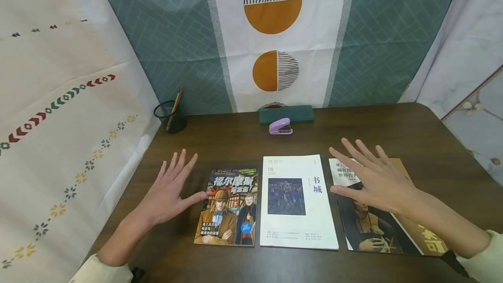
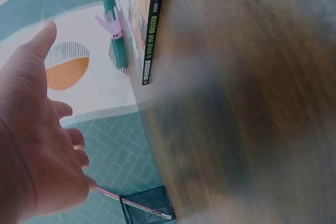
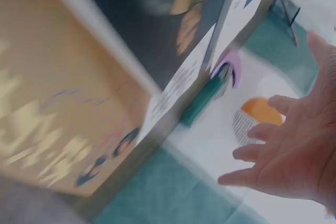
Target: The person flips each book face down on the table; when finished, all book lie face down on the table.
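In the head view my left hand [image 1: 171,191] is spread over the table, its thumb reaching toward a comic-style detective book [image 1: 227,213] with a colourful cover. My right hand [image 1: 375,182] is also spread, above a magazine [image 1: 365,226] with a dark portrait and a gold strip, hiding part of it. Between the hands lies a white magazine [image 1: 318,226] with a dark square picture. Both wrist views show the left palm [image 2: 37,129] and the right palm [image 3: 294,150] with nothing held. The detective book's spine [image 2: 152,30] faces the left wrist camera.
A lilac stapler [image 1: 280,126] sits at the back of the brown table [image 1: 220,139], in front of a dark green box [image 1: 300,114]. A black mesh pen cup [image 1: 177,123] holding pencils stands at the back left. Patterned cloths hang behind and beside the table.
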Available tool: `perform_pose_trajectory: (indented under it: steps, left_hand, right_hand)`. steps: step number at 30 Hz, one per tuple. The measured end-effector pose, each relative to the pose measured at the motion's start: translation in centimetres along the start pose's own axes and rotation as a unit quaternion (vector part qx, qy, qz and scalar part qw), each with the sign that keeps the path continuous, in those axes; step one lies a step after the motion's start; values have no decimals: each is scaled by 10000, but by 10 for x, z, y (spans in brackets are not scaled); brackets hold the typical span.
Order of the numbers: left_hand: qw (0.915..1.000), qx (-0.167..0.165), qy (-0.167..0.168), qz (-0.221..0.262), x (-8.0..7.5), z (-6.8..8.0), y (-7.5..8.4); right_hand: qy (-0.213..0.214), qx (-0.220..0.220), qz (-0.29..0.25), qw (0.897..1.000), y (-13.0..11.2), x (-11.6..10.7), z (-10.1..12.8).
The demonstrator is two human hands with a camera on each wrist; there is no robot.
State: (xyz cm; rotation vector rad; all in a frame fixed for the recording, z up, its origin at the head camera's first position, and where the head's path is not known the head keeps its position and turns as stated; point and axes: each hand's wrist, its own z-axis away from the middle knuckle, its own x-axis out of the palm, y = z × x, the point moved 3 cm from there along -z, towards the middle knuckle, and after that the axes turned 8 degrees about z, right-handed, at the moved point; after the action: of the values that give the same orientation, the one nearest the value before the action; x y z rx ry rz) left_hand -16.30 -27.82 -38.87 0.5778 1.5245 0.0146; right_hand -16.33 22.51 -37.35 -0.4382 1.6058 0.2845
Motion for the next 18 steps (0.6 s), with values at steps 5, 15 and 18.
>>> perform_pose_trajectory:
  steps: [5,15,18]
  left_hand:
    - [9958,30,-239,879,2,6,0]
    - [9651,43,-786,2497,24,26,11]
    - [9623,16,-855,2580,30,33,12]
  right_hand:
    - [-34,-469,-435,9979,-26,4,-26]
    - [-527,-1100,-2043,9713,-65,32,-76]
    - [-773,-1320,-2498,9562,-77,39,-89]
